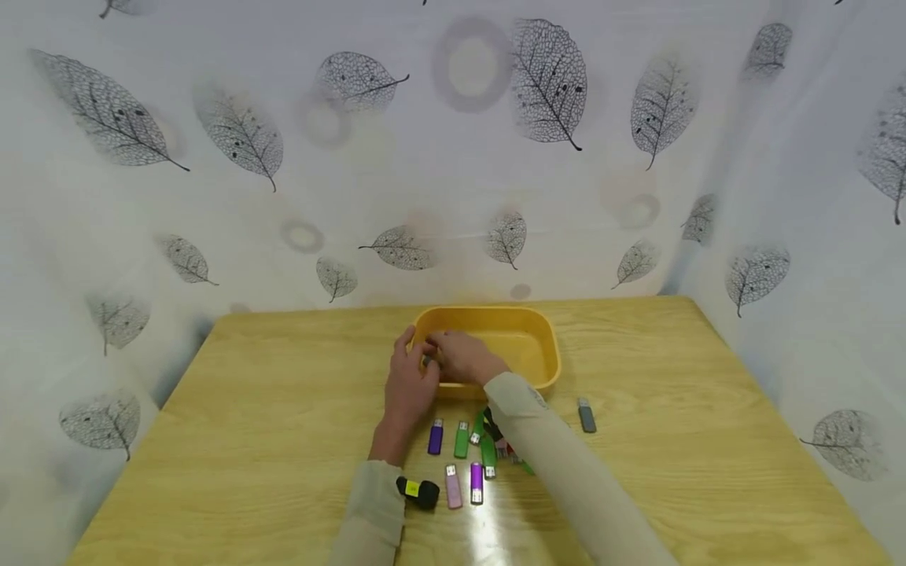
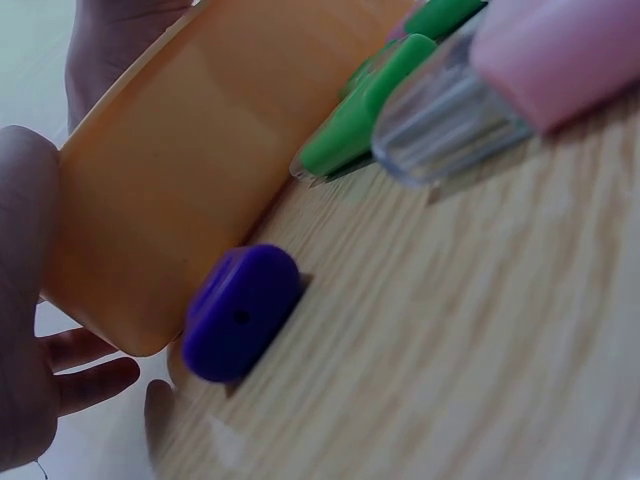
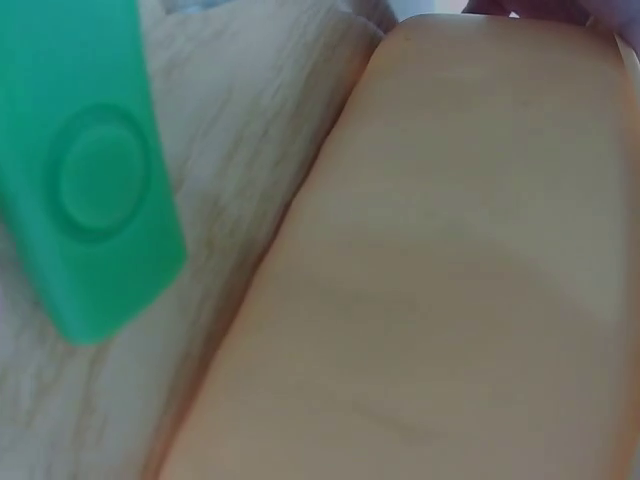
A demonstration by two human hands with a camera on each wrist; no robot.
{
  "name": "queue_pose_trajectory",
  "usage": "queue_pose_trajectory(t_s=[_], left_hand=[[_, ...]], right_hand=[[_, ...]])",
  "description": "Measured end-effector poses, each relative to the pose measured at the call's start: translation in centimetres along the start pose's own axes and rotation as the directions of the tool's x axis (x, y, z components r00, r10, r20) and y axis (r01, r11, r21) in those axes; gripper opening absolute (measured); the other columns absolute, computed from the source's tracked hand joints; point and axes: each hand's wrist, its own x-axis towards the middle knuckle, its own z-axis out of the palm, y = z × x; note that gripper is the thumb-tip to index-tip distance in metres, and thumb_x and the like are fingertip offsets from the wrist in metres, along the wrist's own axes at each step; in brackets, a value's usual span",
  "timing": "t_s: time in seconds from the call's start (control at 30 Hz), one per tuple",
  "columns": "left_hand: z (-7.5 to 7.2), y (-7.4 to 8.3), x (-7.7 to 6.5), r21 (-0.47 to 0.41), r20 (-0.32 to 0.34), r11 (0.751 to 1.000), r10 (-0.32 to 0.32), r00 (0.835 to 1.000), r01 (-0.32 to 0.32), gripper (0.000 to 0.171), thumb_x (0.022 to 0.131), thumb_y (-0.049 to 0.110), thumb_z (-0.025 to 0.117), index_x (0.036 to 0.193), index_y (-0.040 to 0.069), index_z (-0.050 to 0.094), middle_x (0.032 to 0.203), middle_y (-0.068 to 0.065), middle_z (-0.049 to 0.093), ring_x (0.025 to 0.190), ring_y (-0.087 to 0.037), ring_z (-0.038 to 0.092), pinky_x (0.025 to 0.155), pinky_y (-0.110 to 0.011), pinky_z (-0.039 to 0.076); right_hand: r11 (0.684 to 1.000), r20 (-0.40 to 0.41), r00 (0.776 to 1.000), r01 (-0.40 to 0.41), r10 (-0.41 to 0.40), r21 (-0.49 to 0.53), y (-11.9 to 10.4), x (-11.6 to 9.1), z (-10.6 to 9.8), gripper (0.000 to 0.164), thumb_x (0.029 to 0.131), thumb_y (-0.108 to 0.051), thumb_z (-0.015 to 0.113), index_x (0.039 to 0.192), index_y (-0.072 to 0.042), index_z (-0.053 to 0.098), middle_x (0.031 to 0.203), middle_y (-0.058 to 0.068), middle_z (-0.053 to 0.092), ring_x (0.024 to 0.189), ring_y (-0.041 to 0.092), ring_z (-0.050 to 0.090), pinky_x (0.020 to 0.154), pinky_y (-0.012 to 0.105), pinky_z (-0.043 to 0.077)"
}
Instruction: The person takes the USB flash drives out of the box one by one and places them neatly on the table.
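My left hand (image 1: 410,381) holds the left end of a yellow plastic bin (image 1: 527,384), its thumb by the rim and fingers round the outside. Inside the bin's left end is my right hand (image 1: 463,358), fingers bent downward. A small greyish bit shows between the two hands, too small to make out; what the right fingers hold is hidden. In front of the bin lie a purple USB stick (image 1: 436,437), a green USB stick (image 1: 462,439), a pink one (image 1: 453,486) and a violet one (image 1: 477,483). The right wrist view shows a green stick (image 3: 90,190) close up.
More USB sticks, some green (image 1: 488,454), lie in a cluster partly under the right sleeve (image 1: 566,464). A grey USB stick (image 1: 587,416) lies apart to the right. The wooden table (image 1: 283,409) ends at a leaf-printed curtain (image 1: 439,157) behind the bin.
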Motion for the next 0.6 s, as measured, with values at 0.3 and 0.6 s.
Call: queue_pose_trajectory(t_s=[0.3, 0.6], left_hand=[[-0.06, 0.12, -0.10, 0.034, 0.001, 0.999, 0.015, 1.000, -0.015, 0.015, 0.092, 0.015, 0.056, 0.095, 0.003, 0.065, 0.156, -0.014, 0.035, 0.134, -0.042, 0.045, 0.091, -0.054, 0.050], [0.35, 0.15, 0.06, 0.047, -0.022, 0.998, 0.042, 0.999, -0.041, 0.017, 0.093, 0.013, 0.057, 0.101, 0.002, 0.066, 0.154, -0.016, 0.036, 0.133, -0.042, 0.045, 0.093, -0.054, 0.049]], right_hand=[[0.994, 0.024, 1.000, 0.005, -0.002, -0.108, -0.50, -0.22, 0.09, 0.043, 0.096, -0.027, 0.064, 0.137, -0.018, 0.057, 0.134, 0.008, 0.060, 0.123, 0.028, 0.055, 0.102, 0.043, 0.047], [0.996, -0.032, 0.999, -0.022, 0.020, -0.084, 0.23, -0.28, 0.35, 0.037, 0.093, -0.031, 0.069, 0.123, -0.012, 0.058, 0.114, 0.009, 0.063, 0.107, 0.025, 0.060, 0.090, 0.040, 0.053]])
